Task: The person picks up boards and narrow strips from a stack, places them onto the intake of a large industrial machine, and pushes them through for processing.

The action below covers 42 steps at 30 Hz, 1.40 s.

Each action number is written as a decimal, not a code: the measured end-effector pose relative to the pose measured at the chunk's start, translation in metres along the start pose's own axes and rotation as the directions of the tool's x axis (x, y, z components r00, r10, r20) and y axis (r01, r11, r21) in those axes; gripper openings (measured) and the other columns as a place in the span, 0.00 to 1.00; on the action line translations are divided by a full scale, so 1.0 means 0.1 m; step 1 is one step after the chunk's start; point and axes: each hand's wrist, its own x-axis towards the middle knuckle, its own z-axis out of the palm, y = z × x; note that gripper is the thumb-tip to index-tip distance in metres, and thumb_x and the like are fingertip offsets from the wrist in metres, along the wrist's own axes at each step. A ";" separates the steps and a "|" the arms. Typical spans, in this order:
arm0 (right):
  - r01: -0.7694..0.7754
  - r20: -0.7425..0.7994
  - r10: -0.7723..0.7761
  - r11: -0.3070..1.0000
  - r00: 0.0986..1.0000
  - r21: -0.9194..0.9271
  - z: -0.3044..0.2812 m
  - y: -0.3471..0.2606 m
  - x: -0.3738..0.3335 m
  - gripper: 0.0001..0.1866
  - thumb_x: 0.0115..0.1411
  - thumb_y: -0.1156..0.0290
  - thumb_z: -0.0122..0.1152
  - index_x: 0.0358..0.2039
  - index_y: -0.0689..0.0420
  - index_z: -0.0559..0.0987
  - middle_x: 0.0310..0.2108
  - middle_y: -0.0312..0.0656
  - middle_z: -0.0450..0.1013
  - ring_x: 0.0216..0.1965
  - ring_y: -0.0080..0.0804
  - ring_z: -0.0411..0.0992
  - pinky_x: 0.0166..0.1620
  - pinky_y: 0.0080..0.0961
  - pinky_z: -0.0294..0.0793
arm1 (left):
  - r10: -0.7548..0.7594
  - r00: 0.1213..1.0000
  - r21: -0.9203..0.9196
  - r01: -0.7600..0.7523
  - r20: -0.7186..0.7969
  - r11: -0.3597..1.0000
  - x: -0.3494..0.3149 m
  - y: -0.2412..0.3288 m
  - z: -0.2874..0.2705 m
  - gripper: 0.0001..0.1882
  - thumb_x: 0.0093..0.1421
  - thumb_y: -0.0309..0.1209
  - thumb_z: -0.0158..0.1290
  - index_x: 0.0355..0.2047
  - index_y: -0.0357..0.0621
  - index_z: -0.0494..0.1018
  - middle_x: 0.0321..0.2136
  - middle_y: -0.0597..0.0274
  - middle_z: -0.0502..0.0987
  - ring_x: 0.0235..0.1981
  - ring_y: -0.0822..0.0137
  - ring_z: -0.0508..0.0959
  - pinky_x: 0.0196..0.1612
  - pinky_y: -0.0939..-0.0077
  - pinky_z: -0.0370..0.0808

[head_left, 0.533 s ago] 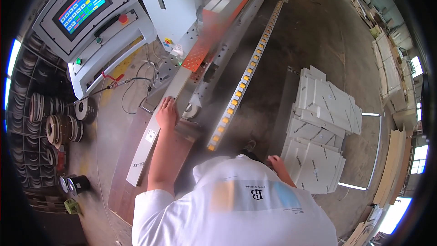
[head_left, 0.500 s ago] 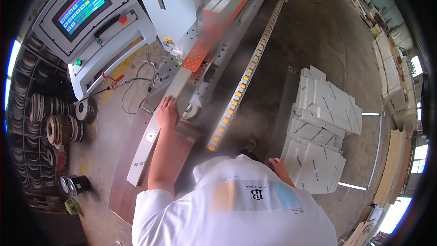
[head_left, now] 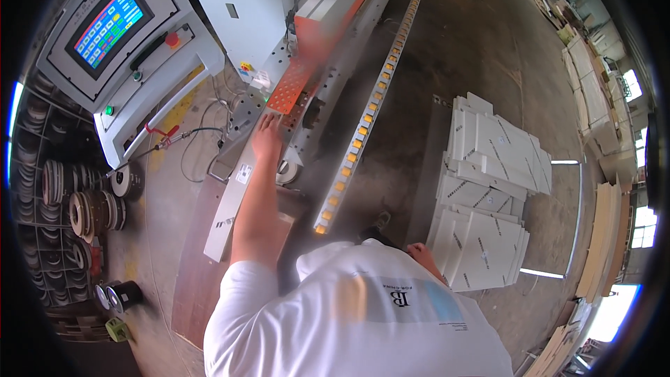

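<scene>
My left hand (head_left: pixel 266 138) lies on top of a long, narrow light-grey board (head_left: pixel 234 199), its fingers stretched forward. The board carries a small white label and dark print, and its far end meets the perforated orange guard (head_left: pixel 292 87) of a machine. A reddish-brown table (head_left: pixel 195 272) is under the near part of the board. At my right side, my right hand (head_left: pixel 419 250) hangs low beside stacked panels; its fingers are small and mostly hidden, and nothing shows in it.
A control console (head_left: pixel 105 28) with a lit screen stands at the left. A rail with yellow rollers (head_left: pixel 363 129) runs along the machine. Stacked white panels (head_left: pixel 481 237) lie at the right. Edge-band coils (head_left: pixel 98 213) fill a rack at the far left, and a hose and cables hang near the console.
My left hand and the board have moved forward, away from me, toward the orange guard. The view has shifted slightly. My right hand stays at my side.
</scene>
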 end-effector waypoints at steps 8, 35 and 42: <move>-0.031 0.017 0.031 0.999 0.999 -0.021 -0.04 -0.09 -0.05 0.17 0.63 0.58 0.61 0.41 0.60 0.80 0.33 0.41 0.80 0.36 0.30 0.78 0.37 0.27 0.76 | 0.017 0.996 0.057 -0.012 -0.088 0.998 -1.14 -0.29 -0.64 0.16 0.62 0.28 0.50 0.50 0.48 0.77 0.55 0.62 0.76 0.61 0.58 0.72 0.61 0.65 0.70; 0.007 0.061 -0.013 0.995 0.998 0.103 0.24 -0.15 0.45 0.16 0.61 0.58 0.66 0.39 0.59 0.82 0.31 0.39 0.80 0.32 0.27 0.77 0.37 0.24 0.76 | -0.054 0.993 0.021 0.057 -0.106 0.998 -0.83 -0.12 -0.54 0.11 0.63 0.33 0.52 0.44 0.50 0.81 0.52 0.67 0.80 0.57 0.66 0.76 0.55 0.68 0.76; -0.178 -0.052 0.190 0.967 0.980 0.182 0.07 0.25 -0.02 0.18 0.61 0.56 0.65 0.40 0.60 0.82 0.34 0.39 0.81 0.34 0.29 0.79 0.39 0.28 0.78 | -0.015 0.999 -0.026 0.014 -0.052 1.000 -0.35 0.08 -0.27 0.16 0.63 0.33 0.49 0.49 0.45 0.78 0.55 0.59 0.77 0.60 0.59 0.73 0.59 0.64 0.73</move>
